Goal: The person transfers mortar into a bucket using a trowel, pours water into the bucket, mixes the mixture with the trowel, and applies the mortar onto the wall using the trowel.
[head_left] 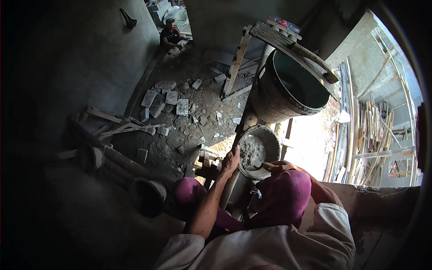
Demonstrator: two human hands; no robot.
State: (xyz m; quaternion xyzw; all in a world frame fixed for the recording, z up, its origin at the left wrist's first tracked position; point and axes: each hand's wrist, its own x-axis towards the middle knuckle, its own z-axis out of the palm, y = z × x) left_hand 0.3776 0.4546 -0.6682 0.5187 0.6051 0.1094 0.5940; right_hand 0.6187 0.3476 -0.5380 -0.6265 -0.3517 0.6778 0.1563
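In the head view, our left hand [230,161] rests against the left rim of a round bowl [273,143] of lumpy grey mix [252,150] and our right hand [280,167] bends over its near right edge, though we cannot tell whether either grips, with a large bucket [272,101] beyond both.

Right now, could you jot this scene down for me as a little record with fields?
Left grip: left hand at the left rim of the bowl
Right grip: right hand at its near right rim; whether it holds a tool is unclear
Bowl contents: lumpy grey mix
Beyond the bowl: large bucket
Ahead: scattered pale blocks
Far end: seated person
Right side: wood strips
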